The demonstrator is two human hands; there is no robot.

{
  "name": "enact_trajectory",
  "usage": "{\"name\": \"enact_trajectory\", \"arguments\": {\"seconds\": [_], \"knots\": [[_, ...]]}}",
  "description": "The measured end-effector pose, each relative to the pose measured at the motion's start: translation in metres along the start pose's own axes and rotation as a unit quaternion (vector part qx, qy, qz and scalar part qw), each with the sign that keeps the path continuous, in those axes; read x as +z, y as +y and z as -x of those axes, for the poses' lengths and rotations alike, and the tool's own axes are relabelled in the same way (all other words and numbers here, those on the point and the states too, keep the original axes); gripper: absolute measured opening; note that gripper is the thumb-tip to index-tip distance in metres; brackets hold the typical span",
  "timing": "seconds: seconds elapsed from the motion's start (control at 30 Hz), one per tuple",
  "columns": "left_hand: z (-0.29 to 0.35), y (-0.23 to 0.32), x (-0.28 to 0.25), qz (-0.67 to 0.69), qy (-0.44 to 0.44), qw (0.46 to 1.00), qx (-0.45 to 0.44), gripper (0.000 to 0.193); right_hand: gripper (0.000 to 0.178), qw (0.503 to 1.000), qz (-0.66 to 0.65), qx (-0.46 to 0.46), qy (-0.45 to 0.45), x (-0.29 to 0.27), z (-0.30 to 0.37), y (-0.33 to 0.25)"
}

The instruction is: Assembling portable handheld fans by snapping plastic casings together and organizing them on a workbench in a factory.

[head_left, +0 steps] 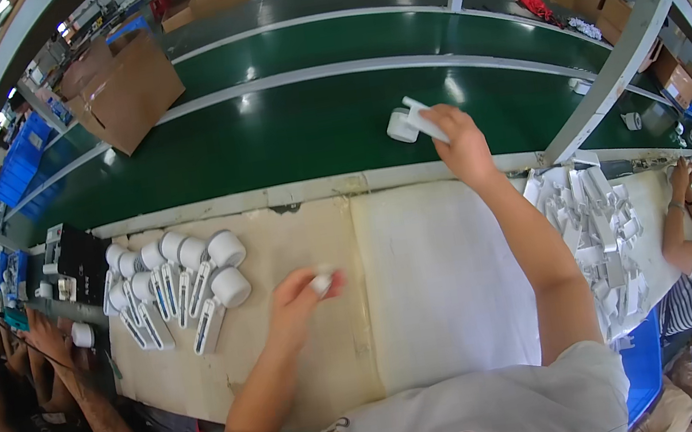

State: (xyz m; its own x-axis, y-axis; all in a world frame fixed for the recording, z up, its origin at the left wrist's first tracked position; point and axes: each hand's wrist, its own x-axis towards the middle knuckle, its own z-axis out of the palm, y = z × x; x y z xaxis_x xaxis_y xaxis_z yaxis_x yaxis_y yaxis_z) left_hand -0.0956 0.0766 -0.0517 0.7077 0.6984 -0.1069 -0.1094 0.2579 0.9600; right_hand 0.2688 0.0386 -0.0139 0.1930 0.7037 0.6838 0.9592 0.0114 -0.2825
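My right hand (462, 145) reaches out over the green conveyor belt. Its fingers are closed round the flat handle of a white device with a round head (401, 127). Above the table, my left hand (290, 307) is pinched on a small white part (322, 283), too blurred to name more exactly. To the left of that hand, several similar white round-headed devices (191, 254) lie grouped on the table, most with slotted handles pointing toward me. Beyond my right forearm is a heap of loose white plastic parts (591, 224).
The pale worktable (445, 282) borders the green belt (280, 132), which carries an open cardboard box (126, 88) at left. A metal post (621, 50) rises at right. A blue bin (647, 372) stands at lower right. Co-workers sit on both sides.
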Motion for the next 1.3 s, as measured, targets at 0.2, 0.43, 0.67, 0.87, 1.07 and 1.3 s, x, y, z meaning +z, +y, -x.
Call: {"name": "enact_trajectory", "arguments": {"seconds": [0.2,0.43,0.67,0.87,1.07,1.3], "knots": [[-0.055,-0.018,0.098,0.29,0.02,0.934,-0.206,0.038,0.041,0.948,0.177,-0.215,-0.157,-0.044,0.087,-0.114],[-0.035,-0.053,0.106,0.237,-0.016,0.947,-0.216,0.033,0.053,0.936,0.096,-0.201,-0.272,-0.076,0.15,-0.147],[-0.01,-0.043,0.094,0.29,-0.081,0.919,-0.255,0.033,0.08,0.911,-0.288,0.149,-0.257,-0.084,0.148,-0.086],[0.01,0.008,0.115,0.214,-0.18,0.939,-0.199,0.026,0.095,0.5,-0.687,0.384,-0.363,-0.08,0.158,-0.109],[0.018,0.028,0.108,0.181,-0.159,0.958,-0.157,0.022,0.088,0.659,-0.568,0.301,-0.391,-0.094,0.168,-0.123],[0.022,0.028,0.115,-0.069,-0.168,0.957,-0.226,0.025,0.049,0.977,-0.006,-0.207,-0.054,-0.124,0.129,-0.107]]}}
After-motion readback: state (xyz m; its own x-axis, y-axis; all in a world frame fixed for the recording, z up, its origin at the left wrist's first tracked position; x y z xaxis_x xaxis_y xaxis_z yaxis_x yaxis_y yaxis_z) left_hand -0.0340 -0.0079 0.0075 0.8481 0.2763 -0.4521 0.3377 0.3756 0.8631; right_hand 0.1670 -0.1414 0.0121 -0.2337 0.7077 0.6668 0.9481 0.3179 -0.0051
